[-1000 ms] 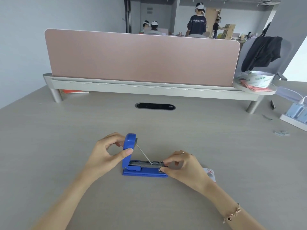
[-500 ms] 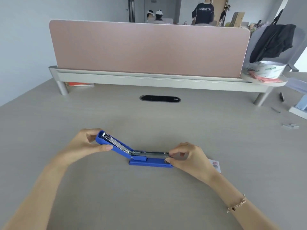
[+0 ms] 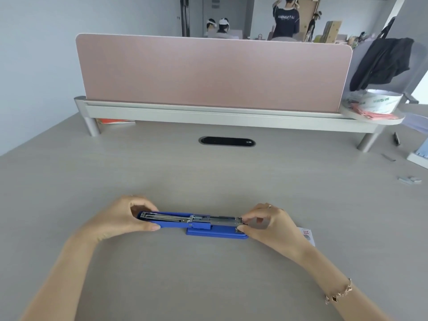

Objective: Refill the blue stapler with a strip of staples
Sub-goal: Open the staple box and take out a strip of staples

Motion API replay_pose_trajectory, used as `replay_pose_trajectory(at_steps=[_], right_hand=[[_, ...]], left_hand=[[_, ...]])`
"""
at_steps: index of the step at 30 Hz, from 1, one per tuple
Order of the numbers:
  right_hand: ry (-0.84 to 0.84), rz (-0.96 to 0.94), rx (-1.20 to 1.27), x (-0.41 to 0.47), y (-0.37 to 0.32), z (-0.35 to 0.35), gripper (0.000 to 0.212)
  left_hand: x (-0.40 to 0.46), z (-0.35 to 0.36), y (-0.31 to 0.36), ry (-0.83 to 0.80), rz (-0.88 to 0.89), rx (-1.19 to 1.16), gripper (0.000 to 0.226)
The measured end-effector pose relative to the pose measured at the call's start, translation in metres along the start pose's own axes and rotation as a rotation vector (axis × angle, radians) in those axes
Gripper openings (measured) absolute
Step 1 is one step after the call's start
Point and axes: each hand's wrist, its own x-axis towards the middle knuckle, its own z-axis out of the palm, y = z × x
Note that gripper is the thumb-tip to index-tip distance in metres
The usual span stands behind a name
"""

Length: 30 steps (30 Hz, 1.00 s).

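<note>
The left hand [image 3: 120,218] pinches the far end of the stapler's [image 3: 192,224] blue lid, thumb on the near side at 6 o'clock and fingers curled over the far edge at 12. The lid is swung fully open and lies almost flat, pointing to 9 o'clock from the hinge. The stapler sits on the desk [image 3: 208,177] low in the middle of the view, its metal channel facing up. The right hand [image 3: 271,224] grips the channel's front tip at 3 o'clock between thumb and fingertips. Behind that hand lies a small box [image 3: 309,236], partly hidden.
</note>
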Motion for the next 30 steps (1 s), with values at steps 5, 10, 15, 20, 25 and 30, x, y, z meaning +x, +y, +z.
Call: replay_pose_trajectory(at_steps=[5,10,15,20,25,30], right_hand=[[0.001,-0.031,-0.030,0.000,0.001,0.000,0.005],[0.033,-0.159,-0.252,0.002,0.007,0.000,0.020],[0.051,-0.105,-0.172,-0.002,0.015,-0.030,0.023],[0.151,-0.048,-0.103,-0.009,0.035,-0.070,0.014],[0.175,0.013,-0.153,-0.022,0.053,-0.093,0.015],[-0.045,0.186,-0.225,-0.034,0.052,-0.102,0.025]], left_hand=[[0.001,-0.002,0.002,-0.041,-0.044,0.042,0.025],[0.001,0.002,0.017,-0.032,-0.066,0.041,0.057],[0.015,0.039,0.054,0.122,0.124,0.178,0.042],[0.030,0.083,0.098,0.034,0.285,0.255,0.034],[0.048,0.126,0.133,-0.055,0.392,0.353,0.037],[0.056,0.159,0.156,-0.080,0.478,0.564,0.050]])
